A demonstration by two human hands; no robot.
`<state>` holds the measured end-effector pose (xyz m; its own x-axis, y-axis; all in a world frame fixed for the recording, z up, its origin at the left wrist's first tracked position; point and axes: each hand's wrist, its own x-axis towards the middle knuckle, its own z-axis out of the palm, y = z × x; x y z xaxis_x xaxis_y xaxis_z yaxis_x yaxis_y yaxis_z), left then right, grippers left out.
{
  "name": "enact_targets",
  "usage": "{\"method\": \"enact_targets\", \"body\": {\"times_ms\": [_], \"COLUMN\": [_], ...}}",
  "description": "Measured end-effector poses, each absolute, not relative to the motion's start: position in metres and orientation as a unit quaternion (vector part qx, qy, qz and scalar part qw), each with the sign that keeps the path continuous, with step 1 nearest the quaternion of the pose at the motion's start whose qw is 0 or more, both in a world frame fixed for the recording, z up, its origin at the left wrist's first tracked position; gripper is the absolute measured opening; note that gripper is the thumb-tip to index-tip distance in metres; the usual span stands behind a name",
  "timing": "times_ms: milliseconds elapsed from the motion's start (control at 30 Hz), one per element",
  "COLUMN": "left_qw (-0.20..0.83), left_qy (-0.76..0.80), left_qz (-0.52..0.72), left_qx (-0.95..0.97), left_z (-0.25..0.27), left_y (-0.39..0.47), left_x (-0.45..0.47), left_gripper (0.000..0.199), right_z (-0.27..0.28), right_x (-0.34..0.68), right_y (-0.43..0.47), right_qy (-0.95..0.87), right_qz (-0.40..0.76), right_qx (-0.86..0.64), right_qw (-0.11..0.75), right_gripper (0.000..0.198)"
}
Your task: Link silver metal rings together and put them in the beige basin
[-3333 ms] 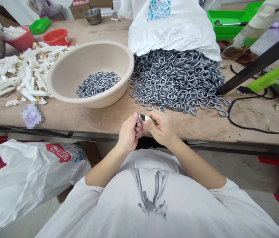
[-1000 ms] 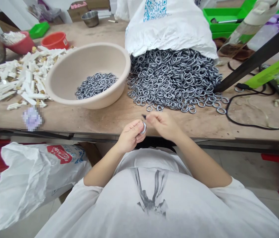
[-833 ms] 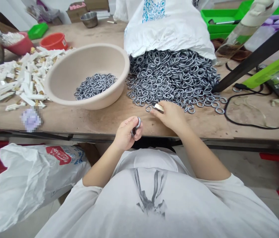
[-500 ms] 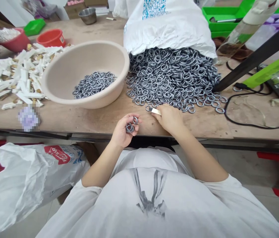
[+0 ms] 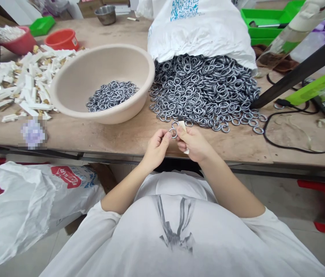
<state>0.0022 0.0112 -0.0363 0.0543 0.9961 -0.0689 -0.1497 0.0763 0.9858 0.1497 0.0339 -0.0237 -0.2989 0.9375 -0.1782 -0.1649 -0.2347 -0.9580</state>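
Between the thumb and forefinger of my left hand is a dark grey ring, held up at the table's front edge. My left palm faces away, so anything else in it is hidden. My right hand is closed around a flat whitish strip-like tool, its upper end beside the ring; its kind is unclear. Both hands almost meet at the ring. Just behind them spreads a heap of grey rings, spilling from a white woven sack. A beige basin to the left holds more rings.
White and brown scrap pieces cover the table's left side, near a red bowl. At right, a dark post, a green bar and a black cable lie close. A white sack stands below the table's edge.
My left hand has turned over and moved right, bringing a ring up to the right hand. My right hand has drawn back from the heap, and the strip-like tool now points upward.
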Motion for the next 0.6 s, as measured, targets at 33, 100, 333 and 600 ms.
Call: {"method": "enact_targets", "body": {"times_ms": [33,100,333,600], "left_qw": [0.563,0.572,0.652,0.659], "left_qy": [0.452,0.428,0.368,0.357], "left_qz": [0.509,0.514,0.502,0.506], "left_qx": [0.469,0.474,0.432,0.426], "left_z": [-0.035,-0.031,-0.018,-0.021], "left_y": [0.01,0.008,0.001,0.001], "left_x": [0.003,0.003,-0.002,-0.006], "left_gripper": [0.036,0.043,0.041,0.038], "right_z": [-0.022,-0.018,-0.008,0.002], "right_x": [0.145,0.137,0.144,0.153], "right_y": [0.03,0.025,0.021,0.008], "right_qy": [-0.462,-0.492,-0.648,-0.79], "right_qz": [0.658,0.612,0.432,0.28], "right_qx": [-0.414,-0.404,-0.398,-0.373], "right_qw": [0.426,0.469,0.484,0.397], "right_gripper": [0.056,0.052,0.05,0.051]}}
